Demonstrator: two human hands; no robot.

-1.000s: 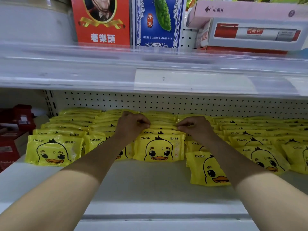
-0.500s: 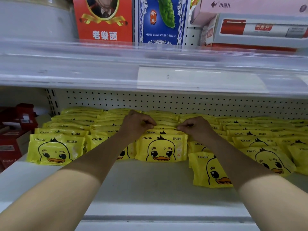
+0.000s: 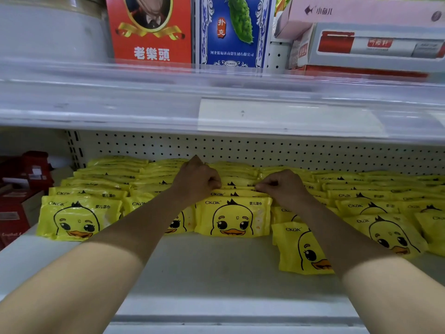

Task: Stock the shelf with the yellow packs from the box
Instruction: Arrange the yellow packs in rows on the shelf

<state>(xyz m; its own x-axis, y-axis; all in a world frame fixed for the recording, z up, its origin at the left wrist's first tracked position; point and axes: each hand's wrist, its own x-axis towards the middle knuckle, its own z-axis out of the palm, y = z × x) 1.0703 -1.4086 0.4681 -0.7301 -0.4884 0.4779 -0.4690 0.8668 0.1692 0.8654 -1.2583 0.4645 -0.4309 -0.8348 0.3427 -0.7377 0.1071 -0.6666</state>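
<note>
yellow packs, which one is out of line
The pack at front right, partly under the right forearm: it lies tilted and further forward than the rest.

Light is soft and moderate, coming from the near side and above. The forearms glow pale close to the camera and darken toward the left hand point(image 3: 197, 182) and right hand point(image 3: 281, 186), which lie in shade under the upper white metal shelf point(image 3: 240, 131). The far left corner with dark red cardboard boxes point(image 3: 14, 213) is dim. The yellow plastic packs point(image 3: 232, 218) carry a faint sheen. The upper shelf's clear plastic front strip point(image 3: 120, 100) is smeared and unfocused. Shelf edges bow near the borders.
</note>
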